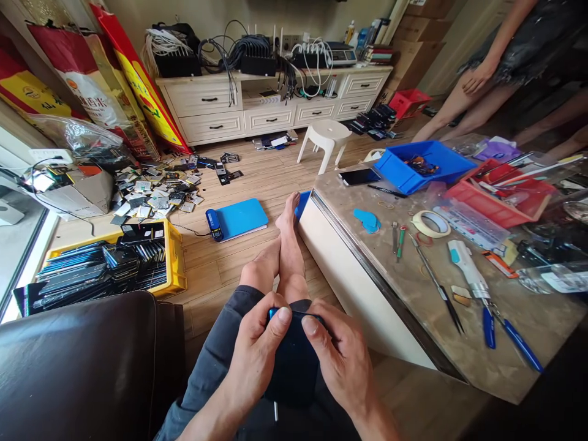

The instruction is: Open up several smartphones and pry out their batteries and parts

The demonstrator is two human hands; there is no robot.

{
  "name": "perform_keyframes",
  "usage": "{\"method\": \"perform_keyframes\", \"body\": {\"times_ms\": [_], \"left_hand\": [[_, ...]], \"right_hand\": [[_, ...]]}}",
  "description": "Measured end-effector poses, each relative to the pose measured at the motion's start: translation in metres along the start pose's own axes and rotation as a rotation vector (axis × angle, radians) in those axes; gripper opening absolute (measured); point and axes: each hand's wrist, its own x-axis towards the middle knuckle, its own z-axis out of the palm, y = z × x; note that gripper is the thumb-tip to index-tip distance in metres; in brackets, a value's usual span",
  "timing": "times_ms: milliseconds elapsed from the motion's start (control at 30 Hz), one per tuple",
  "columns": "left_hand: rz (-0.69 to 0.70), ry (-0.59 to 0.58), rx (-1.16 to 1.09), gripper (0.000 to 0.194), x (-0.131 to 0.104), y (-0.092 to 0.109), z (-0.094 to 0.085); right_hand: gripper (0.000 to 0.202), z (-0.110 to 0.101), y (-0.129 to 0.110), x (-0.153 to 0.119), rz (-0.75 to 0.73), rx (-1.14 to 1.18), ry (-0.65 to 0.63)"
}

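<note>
A dark smartphone [293, 358] is held over my lap between both hands, with a glint of blue along its upper left edge. My left hand [258, 343] is closed on its left top corner, thumb on the face towards me. On the right top corner my right hand [343, 350] grips the same way, its thumb angled towards the middle. The undersides of the fingers are hidden behind the phone. Below it a thin pale stick [276, 411] shows against my dark trousers.
At right, a low table [390, 263] carries tweezers [438, 288], pliers [498, 327], tape [430, 224], a blue bin [425, 165] and a red bin [523, 208]. A yellow crate [177, 257] of phones stands left by a leather sofa [82, 361]. Another person's hand [480, 76] is at upper right.
</note>
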Motion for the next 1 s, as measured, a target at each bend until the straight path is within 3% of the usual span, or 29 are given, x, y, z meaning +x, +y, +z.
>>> {"method": "perform_keyframes", "body": {"times_ms": [267,433,567,767,1000], "left_hand": [[0.075,0.06,-0.067,0.043,-0.005,-0.005,-0.001],[0.114,0.039,-0.053,0.043,-0.003,-0.001,0.0],[0.215,0.022,-0.011,0.043,-0.003,0.002,-0.001],[0.288,-0.077,0.09,0.037,-0.009,0.006,-0.009],[0.232,-0.213,0.044,0.031,-0.015,0.005,-0.011]], "right_hand": [[0.045,0.006,-0.011,0.002,-0.075,-0.016,0.081],[0.039,0.001,-0.01,0.003,-0.021,-0.02,-0.026],[0.029,0.0,-0.009,-0.001,-0.038,-0.01,-0.028],[0.036,-0.003,-0.009,-0.003,-0.146,-0.044,0.013],[0.032,-0.01,-0.009,-0.003,-0.293,-0.074,0.039]]}}
